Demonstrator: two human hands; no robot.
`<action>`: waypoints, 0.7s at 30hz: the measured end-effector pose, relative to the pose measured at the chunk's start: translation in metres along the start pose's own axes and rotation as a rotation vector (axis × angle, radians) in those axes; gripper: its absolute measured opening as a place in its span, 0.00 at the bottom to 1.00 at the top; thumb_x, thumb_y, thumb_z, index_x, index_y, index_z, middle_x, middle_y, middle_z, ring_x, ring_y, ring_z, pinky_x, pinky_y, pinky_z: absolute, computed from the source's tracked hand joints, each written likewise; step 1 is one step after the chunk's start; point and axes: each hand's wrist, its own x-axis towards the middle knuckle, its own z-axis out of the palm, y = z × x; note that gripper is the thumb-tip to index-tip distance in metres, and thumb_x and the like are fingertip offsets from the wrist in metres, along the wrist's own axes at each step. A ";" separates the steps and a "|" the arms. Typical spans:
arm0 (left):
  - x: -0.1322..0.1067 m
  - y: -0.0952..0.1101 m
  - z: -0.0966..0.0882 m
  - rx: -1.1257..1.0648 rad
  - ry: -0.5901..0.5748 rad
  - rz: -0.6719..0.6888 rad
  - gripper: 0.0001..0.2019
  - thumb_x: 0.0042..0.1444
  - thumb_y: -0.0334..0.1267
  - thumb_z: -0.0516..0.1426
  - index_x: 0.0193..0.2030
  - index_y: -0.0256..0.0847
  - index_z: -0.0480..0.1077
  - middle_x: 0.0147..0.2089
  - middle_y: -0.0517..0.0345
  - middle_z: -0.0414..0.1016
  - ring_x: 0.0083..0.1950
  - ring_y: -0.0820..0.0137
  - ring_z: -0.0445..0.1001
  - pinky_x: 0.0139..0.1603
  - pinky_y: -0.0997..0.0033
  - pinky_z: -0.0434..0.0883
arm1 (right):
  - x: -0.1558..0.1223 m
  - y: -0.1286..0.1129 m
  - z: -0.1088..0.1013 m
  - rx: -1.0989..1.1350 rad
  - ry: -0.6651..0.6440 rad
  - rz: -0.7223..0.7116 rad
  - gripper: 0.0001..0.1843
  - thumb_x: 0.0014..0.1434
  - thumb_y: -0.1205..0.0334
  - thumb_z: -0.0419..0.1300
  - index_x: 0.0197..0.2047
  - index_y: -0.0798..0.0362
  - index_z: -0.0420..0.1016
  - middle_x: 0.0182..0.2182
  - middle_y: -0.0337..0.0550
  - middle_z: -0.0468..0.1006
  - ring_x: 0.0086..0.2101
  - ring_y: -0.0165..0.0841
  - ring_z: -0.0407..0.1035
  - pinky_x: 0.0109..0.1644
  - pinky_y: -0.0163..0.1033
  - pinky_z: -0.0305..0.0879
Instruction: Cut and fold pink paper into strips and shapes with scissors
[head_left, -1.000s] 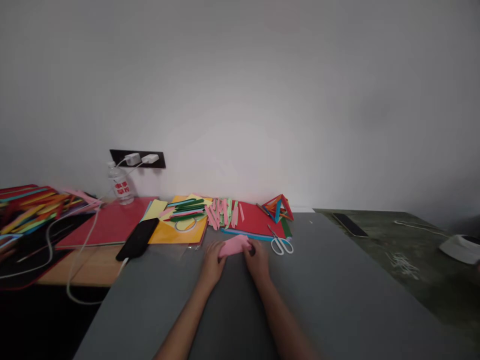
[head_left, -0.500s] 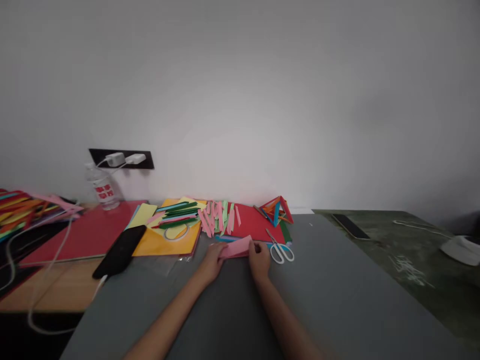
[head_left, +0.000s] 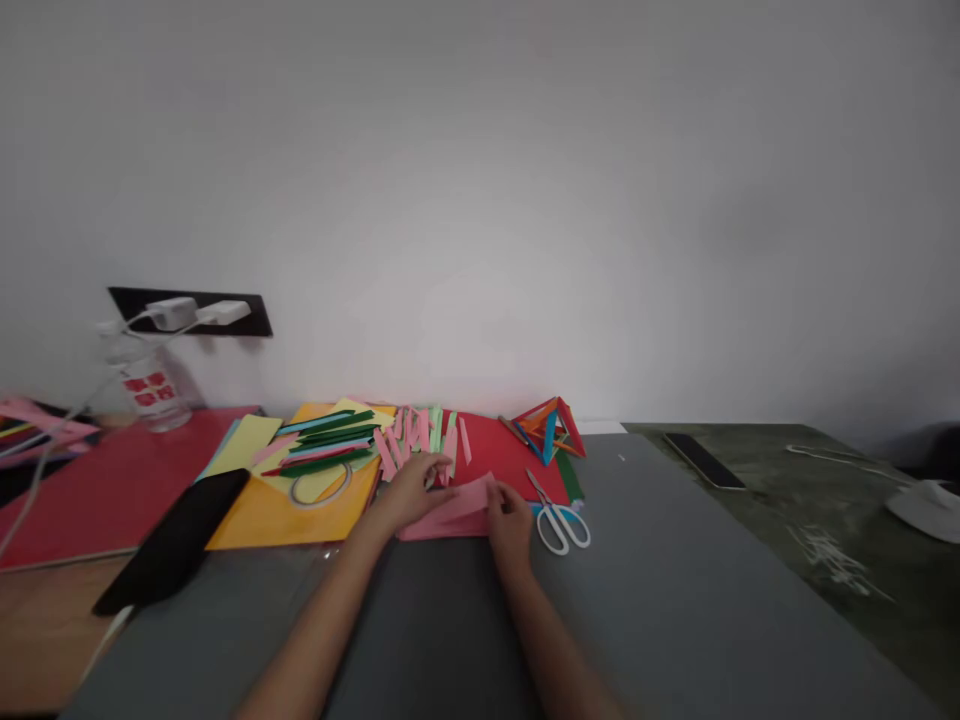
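A pink sheet of paper point(head_left: 450, 515) lies partly folded on the grey table top point(head_left: 675, 600), in front of a red sheet point(head_left: 502, 450). My left hand point(head_left: 409, 490) rests on its far left part, fingers stretched toward a row of pink and green paper strips point(head_left: 420, 435). My right hand point(head_left: 510, 515) pinches the pink sheet's right edge with its fingers closed. White-handled scissors point(head_left: 551, 515) lie just right of my right hand.
An orange sheet point(head_left: 292, 505) carries green strips and a tape ring point(head_left: 319, 485). A black phone point(head_left: 172, 540) lies at the left, another phone point(head_left: 701, 460) at the right. A coloured paper-strip pyramid point(head_left: 547, 425), a water bottle point(head_left: 146, 385) and a wall socket with chargers point(head_left: 187, 310) stand at the back.
The view has swung right and down. My left hand has moved up over the pink sheet toward the strips, and the sheet lies flatter and wider than before.
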 end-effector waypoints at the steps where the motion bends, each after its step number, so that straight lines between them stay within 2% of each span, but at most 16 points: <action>1: 0.003 -0.001 -0.002 -0.065 0.051 -0.001 0.17 0.42 0.41 0.57 0.41 0.39 0.68 0.39 0.52 0.71 0.40 0.66 0.68 0.41 0.68 0.64 | 0.003 -0.001 -0.001 0.076 -0.014 0.020 0.18 0.49 0.50 0.50 0.27 0.58 0.72 0.19 0.38 0.69 0.22 0.29 0.61 0.26 0.32 0.56; 4: 0.008 -0.009 -0.008 -0.270 0.167 -0.093 0.16 0.43 0.42 0.56 0.39 0.36 0.69 0.38 0.50 0.72 0.40 0.66 0.69 0.41 0.68 0.65 | 0.014 -0.002 -0.004 0.257 0.001 0.099 0.18 0.47 0.50 0.54 0.29 0.58 0.72 0.20 0.38 0.70 0.23 0.28 0.62 0.27 0.31 0.57; 7: 0.008 -0.019 -0.009 -0.462 0.195 -0.211 0.18 0.42 0.43 0.57 0.39 0.34 0.68 0.36 0.48 0.73 0.38 0.65 0.71 0.39 0.67 0.67 | 0.021 0.000 -0.006 0.385 0.050 0.199 0.17 0.44 0.50 0.57 0.30 0.57 0.71 0.21 0.37 0.70 0.22 0.26 0.62 0.26 0.30 0.57; 10: 0.008 -0.022 -0.002 -0.636 0.150 -0.222 0.20 0.42 0.42 0.58 0.41 0.35 0.66 0.43 0.47 0.71 0.43 0.65 0.69 0.45 0.66 0.65 | 0.023 0.001 -0.004 0.496 0.040 0.261 0.15 0.42 0.51 0.59 0.28 0.56 0.70 0.17 0.34 0.67 0.18 0.23 0.59 0.21 0.28 0.55; 12: 0.009 -0.021 0.006 -0.721 0.070 -0.207 0.20 0.43 0.42 0.57 0.43 0.36 0.65 0.45 0.46 0.70 0.47 0.65 0.67 0.48 0.65 0.63 | 0.022 0.000 -0.001 0.592 -0.001 0.313 0.15 0.42 0.51 0.60 0.27 0.56 0.68 0.15 0.31 0.64 0.15 0.21 0.55 0.18 0.27 0.51; 14: 0.008 -0.018 0.012 -0.734 0.037 -0.215 0.20 0.43 0.42 0.58 0.44 0.38 0.65 0.46 0.47 0.69 0.48 0.65 0.66 0.47 0.66 0.63 | 0.020 -0.002 0.003 0.687 -0.070 0.376 0.15 0.42 0.51 0.60 0.25 0.55 0.65 0.10 0.27 0.57 0.11 0.19 0.48 0.14 0.26 0.45; 17: 0.004 -0.010 0.013 -0.614 0.002 -0.238 0.20 0.40 0.41 0.59 0.43 0.39 0.67 0.43 0.51 0.71 0.45 0.67 0.68 0.42 0.71 0.66 | 0.017 -0.004 0.006 0.750 -0.154 0.417 0.16 0.43 0.50 0.59 0.23 0.54 0.61 0.07 0.24 0.49 0.09 0.18 0.39 0.12 0.27 0.37; 21: -0.003 -0.003 0.004 -0.512 -0.074 -0.342 0.19 0.37 0.44 0.60 0.37 0.36 0.70 0.29 0.58 0.73 0.28 0.71 0.71 0.24 0.76 0.66 | 0.017 -0.005 0.003 0.649 -0.120 0.357 0.16 0.45 0.49 0.57 0.26 0.54 0.64 0.08 0.25 0.53 0.09 0.19 0.43 0.12 0.27 0.38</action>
